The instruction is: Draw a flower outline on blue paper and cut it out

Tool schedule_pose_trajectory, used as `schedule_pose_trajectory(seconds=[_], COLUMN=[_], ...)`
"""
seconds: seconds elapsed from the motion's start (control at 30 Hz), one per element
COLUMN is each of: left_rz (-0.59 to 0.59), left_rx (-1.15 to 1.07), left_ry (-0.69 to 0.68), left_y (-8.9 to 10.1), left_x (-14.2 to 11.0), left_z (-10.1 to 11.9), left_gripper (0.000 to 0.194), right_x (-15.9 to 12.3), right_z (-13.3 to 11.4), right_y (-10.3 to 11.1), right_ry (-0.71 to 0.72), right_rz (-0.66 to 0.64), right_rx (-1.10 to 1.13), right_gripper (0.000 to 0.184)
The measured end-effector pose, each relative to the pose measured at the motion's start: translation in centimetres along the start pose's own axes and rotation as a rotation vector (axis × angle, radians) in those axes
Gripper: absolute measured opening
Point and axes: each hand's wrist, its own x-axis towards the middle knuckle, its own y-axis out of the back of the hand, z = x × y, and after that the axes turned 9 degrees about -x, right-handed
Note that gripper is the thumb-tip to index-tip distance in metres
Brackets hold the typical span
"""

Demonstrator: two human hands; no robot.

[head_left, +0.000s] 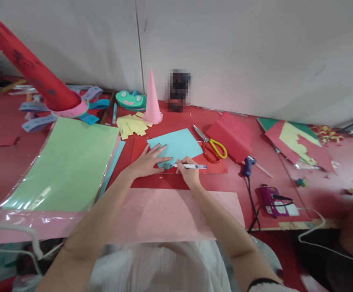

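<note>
My left hand (147, 162) lies with fingers spread on the left part of a light blue sheet of paper (179, 142), pressing it flat. In my right hand (190, 174) is a white and blue pen (194, 166), its tip at the lower edge of the blue sheet. Red paper (219, 166) lies under the sheet. Just right of the blue sheet rests a pair of scissors (211, 145) with yellow and red handles. A large pink sheet (176, 211) spreads in front of me, beneath my forearms.
Left of me are green sheets (67, 162) in clear plastic. Behind stand a pink paper cone (152, 101), yellow paper pieces (132, 125) and a green frog cutout (130, 99). To the right are folded red paper (233, 136), a glue gun (248, 165) and a purple power strip (272, 200).
</note>
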Motion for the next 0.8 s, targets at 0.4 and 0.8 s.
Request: schedule_pose_trajectory(seconds=[0.4,0.8], left_rz=[0.007,-0.008], left_rx=[0.010,0.006], left_ry=[-0.013,-0.007], left_y=[-0.15,-0.07], left_x=[0.10,0.09], left_z=[-0.26,-0.11], left_gripper=[0.046,0.047], right_x=[-0.05,0.03], right_z=[-0.02,0.11], right_y=[-0.13,-0.17], right_ry=[0.008,0.004], right_rz=[0.019,-0.020], right_rx=[-0.027,-0.015], right_gripper=[0.036,0.036])
